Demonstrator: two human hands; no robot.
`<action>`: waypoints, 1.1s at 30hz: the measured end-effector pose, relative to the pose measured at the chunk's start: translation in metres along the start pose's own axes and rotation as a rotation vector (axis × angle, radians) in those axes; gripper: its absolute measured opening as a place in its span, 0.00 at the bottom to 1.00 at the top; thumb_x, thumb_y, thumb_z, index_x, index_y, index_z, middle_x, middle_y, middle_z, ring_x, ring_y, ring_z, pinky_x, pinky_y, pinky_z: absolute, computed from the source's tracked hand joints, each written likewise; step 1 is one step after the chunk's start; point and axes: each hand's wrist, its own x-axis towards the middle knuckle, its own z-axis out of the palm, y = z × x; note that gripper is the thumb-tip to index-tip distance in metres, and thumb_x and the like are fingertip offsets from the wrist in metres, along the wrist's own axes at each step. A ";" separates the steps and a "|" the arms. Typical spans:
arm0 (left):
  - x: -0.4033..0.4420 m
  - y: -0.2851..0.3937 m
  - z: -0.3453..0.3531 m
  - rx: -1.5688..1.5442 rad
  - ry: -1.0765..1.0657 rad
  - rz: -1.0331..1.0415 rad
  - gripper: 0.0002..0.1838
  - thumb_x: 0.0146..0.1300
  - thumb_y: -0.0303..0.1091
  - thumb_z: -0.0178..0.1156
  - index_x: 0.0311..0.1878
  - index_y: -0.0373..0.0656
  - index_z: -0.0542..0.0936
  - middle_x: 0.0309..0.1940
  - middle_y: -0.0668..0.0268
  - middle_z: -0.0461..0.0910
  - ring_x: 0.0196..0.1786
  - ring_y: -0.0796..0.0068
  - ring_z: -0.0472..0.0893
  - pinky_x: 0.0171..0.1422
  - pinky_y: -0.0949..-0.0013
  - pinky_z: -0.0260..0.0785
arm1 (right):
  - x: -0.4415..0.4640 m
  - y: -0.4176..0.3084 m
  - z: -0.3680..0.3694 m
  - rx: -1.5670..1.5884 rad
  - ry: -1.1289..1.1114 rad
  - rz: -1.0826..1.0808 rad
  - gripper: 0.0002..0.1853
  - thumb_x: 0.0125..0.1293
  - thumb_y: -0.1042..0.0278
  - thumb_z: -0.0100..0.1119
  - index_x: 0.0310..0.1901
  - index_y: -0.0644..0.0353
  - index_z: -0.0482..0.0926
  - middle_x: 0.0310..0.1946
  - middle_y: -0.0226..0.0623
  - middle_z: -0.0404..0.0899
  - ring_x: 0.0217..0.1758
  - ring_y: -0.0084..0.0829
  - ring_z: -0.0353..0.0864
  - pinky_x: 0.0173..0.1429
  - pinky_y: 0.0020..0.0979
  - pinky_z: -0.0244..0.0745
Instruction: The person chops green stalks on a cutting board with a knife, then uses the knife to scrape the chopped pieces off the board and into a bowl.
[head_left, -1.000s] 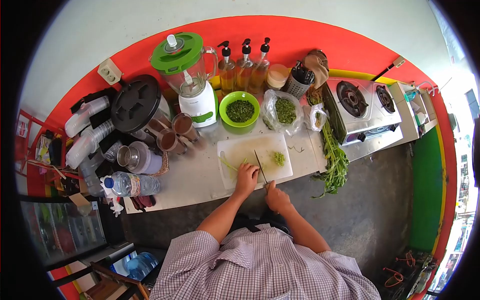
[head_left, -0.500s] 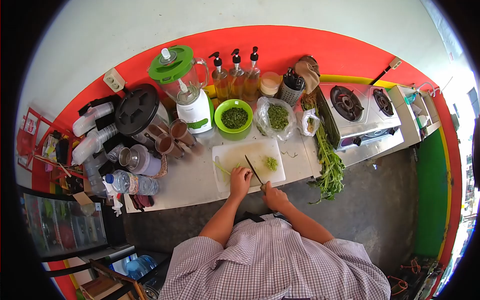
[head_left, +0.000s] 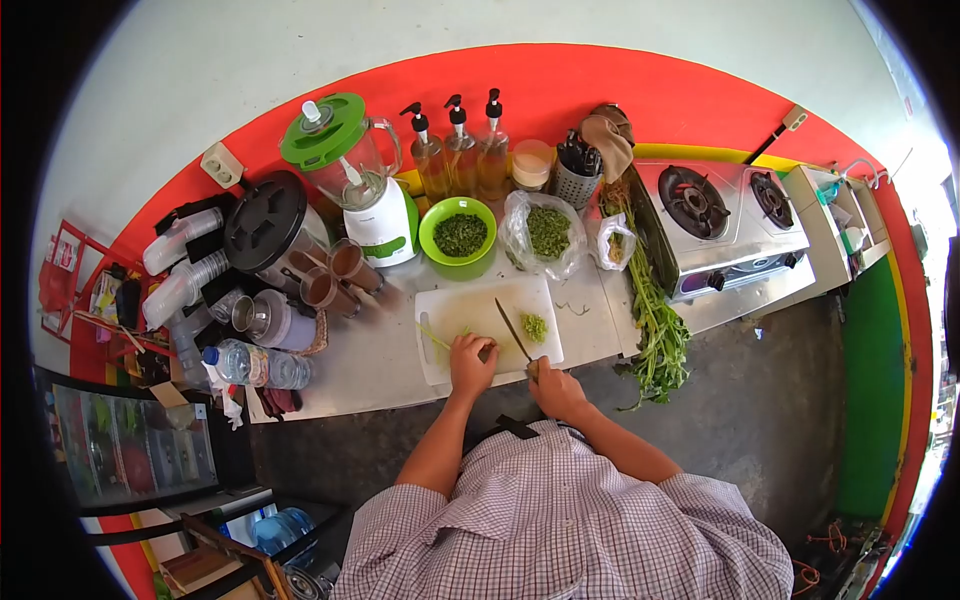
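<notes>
A white cutting board (head_left: 455,303) lies on the metal counter, directly in front of me. My right hand (head_left: 558,391) is closed round the handle of a knife (head_left: 513,327), whose blade points away from me across the board. Curled fingers of my left hand (head_left: 472,364) rest at the board's near edge on thin green stalks (head_left: 434,337), which stick out to the left; the fingertips are partly hidden. To the right of the blade sits a small pile of chopped greens (head_left: 534,327).
Behind the board stand a green bowl of chopped leaves (head_left: 460,236), a plastic bag of greens (head_left: 548,233) and a blender (head_left: 380,225). Leafy stalks (head_left: 655,335) hang over the counter edge beside the gas stove (head_left: 725,220). Cups (head_left: 328,292) and a water bottle (head_left: 262,364) stand left.
My left hand has turned and shifted slightly left and nearer to me. The knife still lies over the board in my right hand. The whole view has shifted slightly.
</notes>
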 end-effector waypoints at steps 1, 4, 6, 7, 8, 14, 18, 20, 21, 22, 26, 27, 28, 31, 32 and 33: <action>0.000 0.002 -0.001 0.003 0.000 -0.001 0.04 0.55 0.30 0.71 0.33 0.42 0.86 0.31 0.64 0.81 0.41 0.59 0.78 0.49 0.58 0.71 | 0.000 -0.001 0.001 0.015 -0.020 -0.028 0.23 0.72 0.56 0.57 0.55 0.66 0.62 0.37 0.63 0.84 0.41 0.64 0.85 0.46 0.59 0.80; 0.000 0.004 0.000 0.030 -0.018 -0.021 0.04 0.55 0.31 0.70 0.34 0.44 0.86 0.32 0.67 0.81 0.42 0.60 0.78 0.51 0.57 0.70 | 0.003 -0.002 0.006 0.035 -0.045 -0.074 0.23 0.72 0.56 0.56 0.55 0.67 0.62 0.37 0.64 0.83 0.41 0.65 0.85 0.46 0.59 0.80; 0.000 0.005 0.001 0.035 -0.017 -0.028 0.04 0.55 0.31 0.70 0.35 0.45 0.87 0.32 0.67 0.81 0.42 0.60 0.78 0.51 0.57 0.70 | 0.005 -0.003 0.008 0.016 -0.056 -0.088 0.24 0.72 0.56 0.56 0.55 0.67 0.62 0.37 0.64 0.84 0.41 0.64 0.85 0.46 0.59 0.80; 0.000 0.005 0.001 0.035 -0.013 -0.027 0.04 0.55 0.31 0.70 0.35 0.45 0.87 0.32 0.67 0.81 0.42 0.60 0.78 0.51 0.57 0.70 | 0.005 -0.003 0.010 -0.001 -0.070 -0.096 0.24 0.72 0.56 0.56 0.56 0.67 0.62 0.37 0.63 0.84 0.41 0.64 0.86 0.46 0.59 0.80; 0.000 0.005 0.001 0.048 -0.019 -0.029 0.04 0.55 0.31 0.70 0.35 0.45 0.87 0.32 0.67 0.81 0.42 0.60 0.78 0.51 0.57 0.70 | 0.004 -0.003 0.011 -0.004 -0.069 -0.100 0.24 0.72 0.56 0.56 0.56 0.67 0.62 0.37 0.63 0.84 0.41 0.64 0.86 0.46 0.59 0.80; 0.000 0.001 0.001 0.042 -0.026 -0.013 0.05 0.55 0.31 0.69 0.35 0.44 0.87 0.32 0.66 0.81 0.42 0.59 0.78 0.51 0.57 0.71 | 0.012 -0.009 0.021 -0.146 -0.141 0.036 0.22 0.72 0.61 0.53 0.58 0.68 0.63 0.39 0.60 0.86 0.43 0.60 0.88 0.48 0.56 0.82; 0.000 -0.002 -0.002 0.017 -0.055 0.028 0.04 0.57 0.30 0.68 0.35 0.43 0.86 0.32 0.65 0.81 0.42 0.57 0.78 0.51 0.56 0.71 | 0.015 -0.012 0.017 -0.227 -0.132 -0.015 0.20 0.71 0.64 0.52 0.57 0.69 0.64 0.38 0.58 0.87 0.42 0.58 0.88 0.47 0.54 0.83; -0.001 -0.003 -0.003 -0.020 -0.036 0.035 0.04 0.58 0.29 0.67 0.36 0.41 0.85 0.32 0.63 0.81 0.42 0.57 0.78 0.51 0.57 0.71 | 0.012 -0.018 0.008 -0.257 -0.100 -0.040 0.19 0.71 0.64 0.52 0.56 0.69 0.64 0.38 0.57 0.87 0.42 0.57 0.89 0.46 0.53 0.83; -0.002 -0.003 -0.003 -0.057 -0.020 0.037 0.04 0.59 0.28 0.67 0.36 0.40 0.84 0.32 0.62 0.81 0.42 0.57 0.79 0.52 0.57 0.71 | 0.009 -0.021 0.003 -0.232 -0.088 -0.027 0.19 0.71 0.63 0.53 0.55 0.68 0.65 0.38 0.57 0.87 0.42 0.57 0.89 0.46 0.53 0.83; -0.003 -0.003 -0.004 -0.056 -0.019 0.037 0.04 0.59 0.28 0.67 0.36 0.40 0.84 0.32 0.62 0.81 0.42 0.57 0.79 0.52 0.57 0.71 | 0.008 -0.022 0.001 -0.207 -0.075 -0.013 0.19 0.71 0.63 0.53 0.55 0.68 0.65 0.37 0.56 0.87 0.41 0.57 0.89 0.45 0.53 0.83; -0.002 0.000 -0.009 -0.276 0.066 -0.074 0.03 0.60 0.25 0.66 0.37 0.38 0.82 0.35 0.58 0.82 0.43 0.58 0.81 0.52 0.59 0.73 | 0.005 -0.011 0.007 -0.146 -0.105 -0.108 0.20 0.70 0.61 0.55 0.55 0.66 0.65 0.36 0.57 0.86 0.40 0.58 0.88 0.44 0.54 0.82; -0.001 0.001 -0.011 -0.296 0.079 -0.091 0.03 0.60 0.24 0.66 0.37 0.37 0.82 0.35 0.58 0.83 0.44 0.59 0.82 0.52 0.60 0.73 | 0.003 -0.008 0.011 -0.130 -0.110 -0.103 0.21 0.70 0.60 0.55 0.55 0.66 0.65 0.36 0.58 0.86 0.40 0.58 0.88 0.44 0.55 0.82; 0.001 0.001 -0.012 -0.294 0.072 -0.087 0.03 0.60 0.24 0.66 0.37 0.37 0.82 0.35 0.58 0.83 0.44 0.59 0.82 0.52 0.60 0.73 | 0.003 -0.004 0.015 -0.112 -0.116 -0.099 0.21 0.70 0.59 0.56 0.55 0.65 0.65 0.36 0.58 0.86 0.40 0.58 0.88 0.44 0.55 0.82; 0.005 -0.001 -0.017 -0.328 0.142 -0.087 0.04 0.59 0.25 0.66 0.37 0.39 0.83 0.36 0.59 0.83 0.44 0.58 0.82 0.52 0.58 0.73 | 0.005 0.005 0.016 -0.096 -0.053 -0.001 0.22 0.69 0.59 0.58 0.55 0.65 0.64 0.36 0.59 0.86 0.40 0.59 0.88 0.45 0.56 0.82; 0.005 -0.002 -0.019 -0.176 0.195 -0.086 0.04 0.60 0.26 0.67 0.39 0.40 0.83 0.38 0.60 0.83 0.46 0.58 0.81 0.54 0.56 0.71 | 0.005 0.007 0.016 -0.091 -0.053 0.004 0.22 0.69 0.59 0.58 0.55 0.65 0.64 0.36 0.59 0.86 0.40 0.59 0.88 0.45 0.56 0.82; 0.005 -0.001 -0.020 -0.025 0.249 -0.085 0.05 0.60 0.27 0.67 0.40 0.41 0.84 0.39 0.60 0.83 0.48 0.58 0.80 0.57 0.54 0.70 | 0.006 0.008 0.013 -0.066 -0.026 0.052 0.23 0.69 0.58 0.58 0.55 0.65 0.64 0.36 0.59 0.86 0.40 0.59 0.87 0.45 0.56 0.82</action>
